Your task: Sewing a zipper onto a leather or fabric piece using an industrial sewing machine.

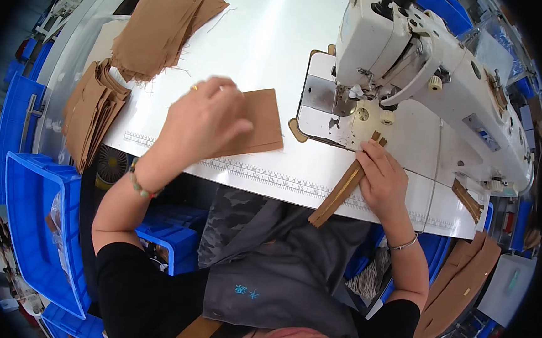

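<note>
My left hand is over a brown fabric piece on the white sewing table, slightly blurred, its fingers loosely bent, the thumb apart and nothing visible in them. My right hand holds a brown zipper strip with gold teeth at the table's front edge, just below the needle plate of the white sewing machine. Two piles of cut brown fabric, an upper one and a lower one, lie at the left.
Blue bins stand to the left and below the table. Another short zipper strip lies at the right end. Long brown material is at the lower right. A printed ruler runs along the table's front edge.
</note>
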`<state>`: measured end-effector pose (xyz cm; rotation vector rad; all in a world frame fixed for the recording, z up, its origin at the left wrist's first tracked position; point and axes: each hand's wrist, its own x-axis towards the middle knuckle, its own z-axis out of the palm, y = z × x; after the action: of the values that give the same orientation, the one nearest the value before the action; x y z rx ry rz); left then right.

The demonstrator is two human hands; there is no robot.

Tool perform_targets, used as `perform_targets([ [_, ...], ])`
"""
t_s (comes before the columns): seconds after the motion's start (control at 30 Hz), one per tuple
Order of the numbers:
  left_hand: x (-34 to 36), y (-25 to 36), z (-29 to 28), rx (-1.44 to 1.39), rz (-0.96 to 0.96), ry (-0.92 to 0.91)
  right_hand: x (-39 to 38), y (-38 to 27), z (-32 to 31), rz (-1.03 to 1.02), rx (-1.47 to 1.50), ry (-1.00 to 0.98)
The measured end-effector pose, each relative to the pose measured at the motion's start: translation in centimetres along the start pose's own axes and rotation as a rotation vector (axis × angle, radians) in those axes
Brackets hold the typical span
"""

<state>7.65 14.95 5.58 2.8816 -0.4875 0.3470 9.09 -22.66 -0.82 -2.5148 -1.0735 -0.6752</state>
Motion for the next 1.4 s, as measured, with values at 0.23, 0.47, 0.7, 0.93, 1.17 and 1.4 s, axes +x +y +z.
perform_targets([
  [0.23,-2.3,2.8,1.5,0.350,0.134,-0.204,-0.3,0.0,0.0,-0.039,-0.030,0.001],
  [0.47,-0.4,3.5,0.0,-0.783,-0.211,-0.229,-0.4,0.1,-0.6,-0.084,-0.040,0.046],
  [0.7,2.0,8.5,3.9,-1.484,-0.475,-0.498,0.5,-1.2,-2.7,-0.114,0.136,0.142],
  [0.93,2.7,7.3,4.3,-1.326,-0.418,-0.718,1.9,1.4,0.0,-0.167,0.167,-0.134],
  [1.17,1.7,7.5,2.0,-1.252,-0.337,-1.312,4.6,4.0,0.0,-0.125,0.061,-0.482],
  [1.4,5.4,6.5,4.1,-1.315,-0.379,-0.800,5.5,2.7,1.8,-0.196,0.103,-0.264],
])
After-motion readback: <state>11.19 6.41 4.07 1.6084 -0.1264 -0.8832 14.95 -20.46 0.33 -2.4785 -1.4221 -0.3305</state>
